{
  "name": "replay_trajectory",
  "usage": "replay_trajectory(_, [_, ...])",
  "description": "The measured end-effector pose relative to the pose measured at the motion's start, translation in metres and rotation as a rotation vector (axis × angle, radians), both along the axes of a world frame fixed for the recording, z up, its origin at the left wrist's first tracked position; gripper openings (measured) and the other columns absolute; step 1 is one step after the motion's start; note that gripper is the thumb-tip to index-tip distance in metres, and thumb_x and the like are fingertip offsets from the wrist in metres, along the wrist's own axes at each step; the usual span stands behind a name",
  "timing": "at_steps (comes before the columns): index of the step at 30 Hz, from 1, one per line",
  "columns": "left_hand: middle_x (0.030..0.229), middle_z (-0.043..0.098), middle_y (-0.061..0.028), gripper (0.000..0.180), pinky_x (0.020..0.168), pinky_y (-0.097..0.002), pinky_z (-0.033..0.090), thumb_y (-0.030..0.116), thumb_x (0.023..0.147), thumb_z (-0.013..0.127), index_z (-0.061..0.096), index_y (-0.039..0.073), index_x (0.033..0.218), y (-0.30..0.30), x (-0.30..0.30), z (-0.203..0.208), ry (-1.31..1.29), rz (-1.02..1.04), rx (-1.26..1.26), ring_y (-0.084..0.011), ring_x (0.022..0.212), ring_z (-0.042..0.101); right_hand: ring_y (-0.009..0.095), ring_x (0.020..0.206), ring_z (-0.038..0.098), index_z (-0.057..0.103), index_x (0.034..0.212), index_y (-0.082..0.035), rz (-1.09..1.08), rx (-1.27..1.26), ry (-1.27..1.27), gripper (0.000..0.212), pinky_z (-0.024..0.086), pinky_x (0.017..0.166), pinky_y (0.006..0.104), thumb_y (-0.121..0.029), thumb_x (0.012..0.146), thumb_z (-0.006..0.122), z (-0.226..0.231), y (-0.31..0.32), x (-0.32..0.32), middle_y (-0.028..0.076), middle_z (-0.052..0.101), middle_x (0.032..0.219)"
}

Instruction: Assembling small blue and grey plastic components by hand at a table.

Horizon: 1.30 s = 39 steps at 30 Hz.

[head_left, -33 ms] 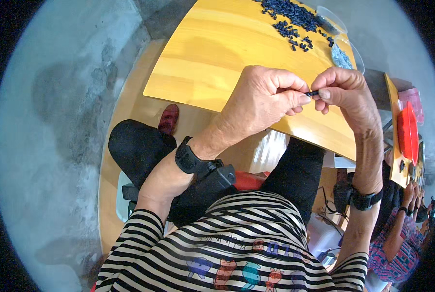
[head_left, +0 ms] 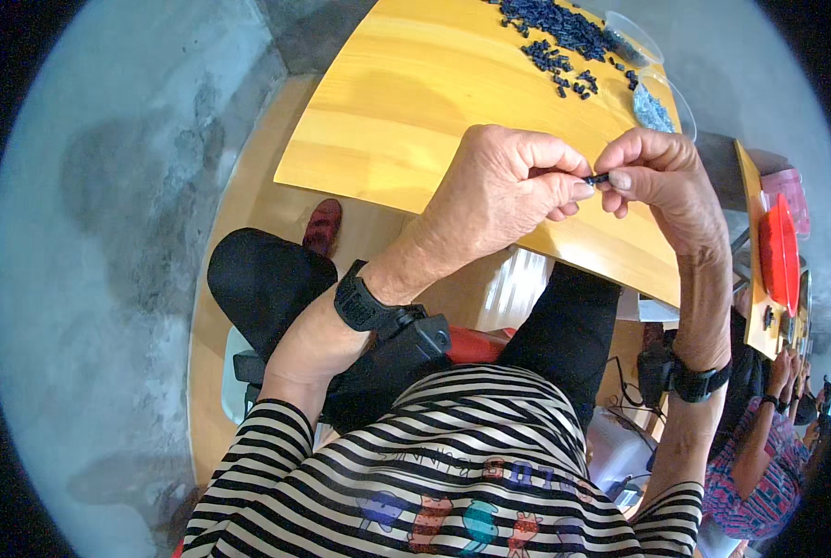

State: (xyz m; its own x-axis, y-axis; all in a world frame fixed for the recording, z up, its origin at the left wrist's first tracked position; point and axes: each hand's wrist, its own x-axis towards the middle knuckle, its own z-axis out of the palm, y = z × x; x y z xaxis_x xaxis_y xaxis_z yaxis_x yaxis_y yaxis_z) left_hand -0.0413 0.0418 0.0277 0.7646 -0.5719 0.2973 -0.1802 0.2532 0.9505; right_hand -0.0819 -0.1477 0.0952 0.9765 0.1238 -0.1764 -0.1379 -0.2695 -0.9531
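Observation:
A small black cylindrical piece (head_left: 600, 179) is pinched between my two hands above the table's near edge. My left hand (head_left: 518, 186) grips its left end between thumb and forefinger, where a tiny pale tip shows. On the other end, the thumb and forefinger of my right hand (head_left: 659, 181) are closed. Fingertips cover much of the piece, so its details are hidden. Beyond my hands, on the yellow wooden table (head_left: 387, 102), lies a heap of similar small black pieces (head_left: 555, 28), with several strays in front of it.
At the table's far right stand a clear round container (head_left: 634, 39) and a bag of small bluish-grey parts (head_left: 652, 110). A grey wall (head_left: 136, 186) rises on the left. To the right, another table holds a red basin (head_left: 780, 251), and a person in a patterned top (head_left: 759, 474) sits there.

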Motion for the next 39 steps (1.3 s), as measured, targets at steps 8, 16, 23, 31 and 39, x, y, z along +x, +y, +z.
replay_trajectory(8, [0.073,0.066,-0.0088,0.011,0.059,-0.0232,0.054,0.004,0.079,0.066,0.066,-0.003,0.088,0.003,0.0,0.005,-0.022,0.001,0.028,-0.0124,0.066,0.064,0.01,0.058,0.058,0.065,0.082,0.0,0.03,-0.04,-0.016,0.01,0.047,0.056,0.0222,-0.007,0.075,0.067,0.006,0.003,0.001,0.005,0.063,0.067])
replay_trajectory(16, [0.072,0.066,-0.0085,0.009,0.058,-0.023,0.054,0.004,0.08,0.066,0.067,-0.003,0.086,0.003,0.003,0.002,-0.001,0.024,-0.002,-0.0128,0.065,0.064,0.01,0.058,0.057,0.065,0.08,0.0,0.01,-0.043,-0.023,0.009,0.046,0.055,0.0221,-0.008,0.076,0.067,0.005,0.009,0.003,0.004,0.063,0.066])
replay_trajectory(23, [0.072,0.066,-0.009,0.009,0.057,-0.0242,0.054,0.004,0.08,0.066,0.066,-0.003,0.086,-0.002,0.003,-0.003,-0.016,0.05,-0.068,-0.0137,0.064,0.064,0.011,0.056,0.057,0.063,0.079,0.001,0.004,-0.036,-0.049,0.008,0.047,0.053,0.0231,-0.007,0.078,0.065,0.001,0.007,0.006,0.007,0.062,0.066])
replay_trajectory(31, [0.073,0.066,-0.0091,0.009,0.058,-0.024,0.054,0.004,0.08,0.066,0.066,-0.003,0.086,-0.002,0.003,-0.003,-0.057,0.064,-0.077,-0.0138,0.065,0.065,0.01,0.058,0.057,0.065,0.08,-0.001,-0.002,-0.081,-0.054,0.01,0.045,0.055,0.0218,-0.011,0.078,0.066,0.003,0.006,0.005,0.004,0.062,0.064])
replay_trajectory(39, [0.076,0.066,-0.0093,0.011,0.06,-0.0235,0.054,0.003,0.08,0.065,0.066,-0.004,0.089,0.003,0.004,0.007,-0.006,0.062,-0.098,-0.0138,0.066,0.065,0.011,0.061,0.059,0.064,0.084,-0.001,0.002,0.212,-0.075,0.01,0.048,0.056,0.0223,-0.009,0.079,0.065,-0.002,-0.002,0.002,0.005,0.063,0.073])
